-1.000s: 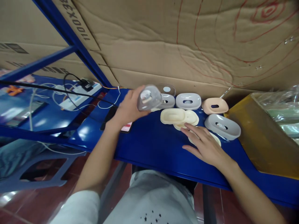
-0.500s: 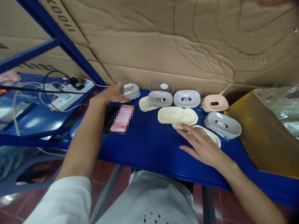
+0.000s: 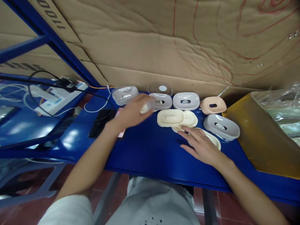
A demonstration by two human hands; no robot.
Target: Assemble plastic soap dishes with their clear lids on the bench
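Note:
My left hand (image 3: 134,113), smeared by motion, hovers over the pink-screened phone (image 3: 122,134) and the left end of the row. A bit of a cream oval piece (image 3: 145,108) shows between its thumb and fingers; whether they grip it I cannot tell. My right hand (image 3: 201,144) lies with fingers apart, fingertips at the edge of stacked cream oval pieces (image 3: 170,117), and partly covers another cream oval piece (image 3: 214,141). Behind stand a grey oval box (image 3: 160,102) with a slot and a second grey box (image 3: 186,101). A grey box (image 3: 125,94) sits farther left.
At right are a peach box (image 3: 213,105), a grey box (image 3: 221,126) and a yellow-brown carton (image 3: 255,140) with plastic-wrapped items. A clear oval cover (image 3: 160,88) leans at the back. A black flat object (image 3: 100,123), white cable (image 3: 98,111) and power strip (image 3: 58,100) lie left.
My left hand has left the grey box at the far left and moved right, toward me, over the phone and the cream piece. My right hand has stayed in place.

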